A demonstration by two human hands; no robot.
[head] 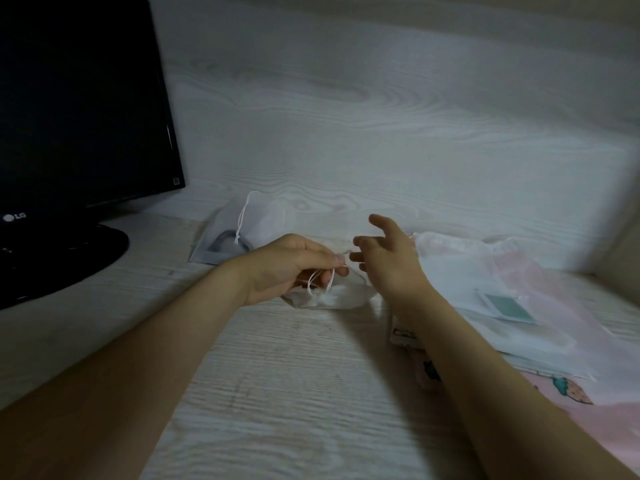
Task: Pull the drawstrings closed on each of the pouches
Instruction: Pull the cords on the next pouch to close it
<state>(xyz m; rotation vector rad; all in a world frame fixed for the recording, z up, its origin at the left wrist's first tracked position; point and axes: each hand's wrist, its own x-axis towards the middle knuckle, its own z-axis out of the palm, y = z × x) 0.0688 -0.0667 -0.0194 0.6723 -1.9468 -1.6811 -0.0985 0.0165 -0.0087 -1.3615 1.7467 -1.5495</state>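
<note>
A small white pouch lies crumpled on the desk under my hands. My left hand pinches its white drawstring, whose loops hang below my fingers. Just right of it my right hand hovers with fingers spread and holds nothing. Behind, a second white pouch leans on the back wall with a grey shape inside and its cord hanging loose. More sheer white pouches lie stacked on the right, one showing a teal card.
A black monitor on its round base fills the left side. Pink printed fabric lies under the stack at the right. The pale wood-grain desk meets a matching wall panel close behind the pouches.
</note>
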